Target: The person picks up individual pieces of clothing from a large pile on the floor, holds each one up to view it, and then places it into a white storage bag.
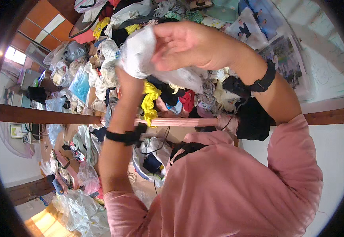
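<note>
Over a heap of clothes (166, 94), a person (219, 189) wearing 2 black wristbands (266, 77) has a white cloth (138, 51) around the left hand (132, 80), whose grip cannot be told, the right hand (181, 45) loosely curved at the cloth's edge, any pinch too blurred to judge.

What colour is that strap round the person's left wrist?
The wrist strap is black; it shows best in the head view, the only one here.
</note>
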A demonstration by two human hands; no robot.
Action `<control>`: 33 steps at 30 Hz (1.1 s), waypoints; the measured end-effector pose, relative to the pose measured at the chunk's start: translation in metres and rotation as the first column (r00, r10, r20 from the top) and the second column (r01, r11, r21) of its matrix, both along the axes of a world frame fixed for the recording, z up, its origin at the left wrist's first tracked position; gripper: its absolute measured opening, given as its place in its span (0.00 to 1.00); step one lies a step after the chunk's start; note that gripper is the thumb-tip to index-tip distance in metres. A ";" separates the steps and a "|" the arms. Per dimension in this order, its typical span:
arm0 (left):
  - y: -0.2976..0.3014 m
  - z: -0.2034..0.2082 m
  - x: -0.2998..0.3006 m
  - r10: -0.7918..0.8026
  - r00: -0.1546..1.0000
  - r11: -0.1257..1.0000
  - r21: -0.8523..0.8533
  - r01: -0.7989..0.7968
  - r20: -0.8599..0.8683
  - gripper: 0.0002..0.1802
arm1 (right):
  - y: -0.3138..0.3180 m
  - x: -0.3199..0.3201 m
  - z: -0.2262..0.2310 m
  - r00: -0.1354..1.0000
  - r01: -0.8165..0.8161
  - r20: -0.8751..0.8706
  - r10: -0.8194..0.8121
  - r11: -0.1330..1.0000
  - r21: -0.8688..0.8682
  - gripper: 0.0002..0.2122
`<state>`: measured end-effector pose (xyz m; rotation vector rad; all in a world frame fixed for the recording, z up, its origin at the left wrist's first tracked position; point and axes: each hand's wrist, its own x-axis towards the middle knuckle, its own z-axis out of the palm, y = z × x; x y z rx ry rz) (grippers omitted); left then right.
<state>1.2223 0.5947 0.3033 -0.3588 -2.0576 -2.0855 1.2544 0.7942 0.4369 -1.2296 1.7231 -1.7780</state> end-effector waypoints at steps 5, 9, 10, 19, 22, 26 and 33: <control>-0.179 0.015 -0.024 0.243 0.948 0.860 -0.407 -0.308 -0.205 0.20 | 0.093 -0.045 -0.108 0.858 0.296 0.258 -0.445 0.837 0.459 0.19; -0.231 0.058 0.013 0.389 0.907 0.911 0.216 -0.352 -0.163 0.20 | 0.161 -0.046 -0.231 0.437 0.573 0.550 -0.712 0.691 0.440 0.07; -0.258 0.063 0.026 0.458 0.858 0.886 0.048 -0.460 -0.233 0.20 | 0.175 -0.045 -0.262 0.441 0.526 0.556 -0.704 0.705 0.476 0.05; -0.361 0.018 0.118 0.528 0.772 0.697 -0.340 -0.632 -0.354 0.23 | 0.044 0.007 -0.355 0.171 0.370 0.793 -0.585 0.784 0.499 0.12; -0.344 0.009 0.123 0.596 0.758 0.684 -0.327 -0.653 -0.266 0.20 | 0.017 0.006 -0.364 0.196 0.501 0.673 -0.713 0.663 0.556 0.13; -0.397 -0.012 0.162 0.602 0.721 0.522 -0.514 -0.680 -0.344 0.22 | -0.004 -0.011 -0.401 0.071 0.612 0.561 -0.825 0.480 0.628 0.10; -0.369 0.014 0.159 0.292 0.956 0.889 0.368 -0.271 -0.002 0.24 | 0.209 -0.042 -0.471 0.106 0.764 0.725 -0.680 0.523 0.379 0.10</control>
